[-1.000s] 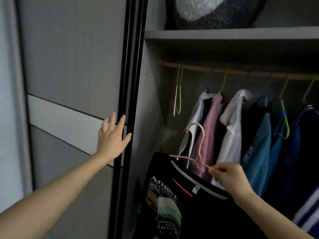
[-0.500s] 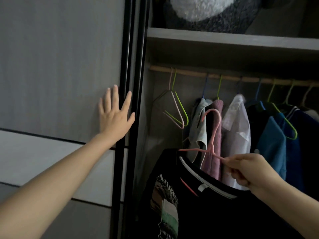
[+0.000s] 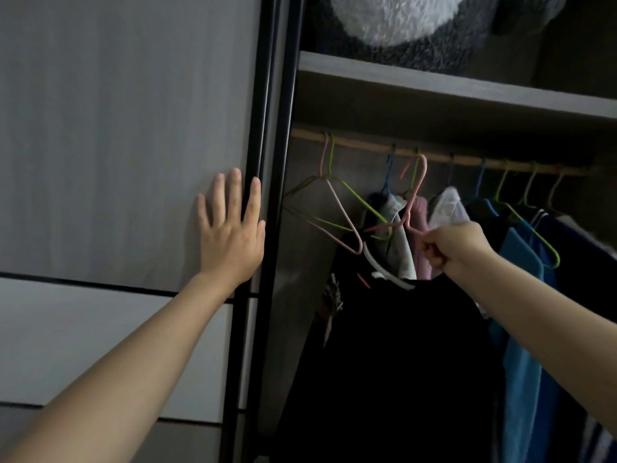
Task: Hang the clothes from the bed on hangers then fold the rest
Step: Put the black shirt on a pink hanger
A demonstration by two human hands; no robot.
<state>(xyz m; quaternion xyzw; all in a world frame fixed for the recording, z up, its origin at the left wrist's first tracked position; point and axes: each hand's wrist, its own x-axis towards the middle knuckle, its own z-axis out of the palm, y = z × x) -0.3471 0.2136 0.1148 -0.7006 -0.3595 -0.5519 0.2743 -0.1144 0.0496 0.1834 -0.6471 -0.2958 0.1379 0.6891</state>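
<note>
Right hand point(image 3: 457, 248) pinches the pink hanger point(image 3: 415, 195) carrying the black shirt point(image 3: 400, 345), hook raised to the rail point(image 3: 367, 150) left of middle, while the left hand point(image 3: 230, 238), fingers flat, presses the sliding door point(image 3: 117, 128), likely for balance.

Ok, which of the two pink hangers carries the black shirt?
The pink hanger the right hand grips; the other pink hanger hangs bare at the rail's left end beside a green hanger.

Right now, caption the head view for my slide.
Right hand holds a black T-shirt on a pink wire hanger by the wooden closet rod; left hand rests flat on the grey sliding door.
</note>
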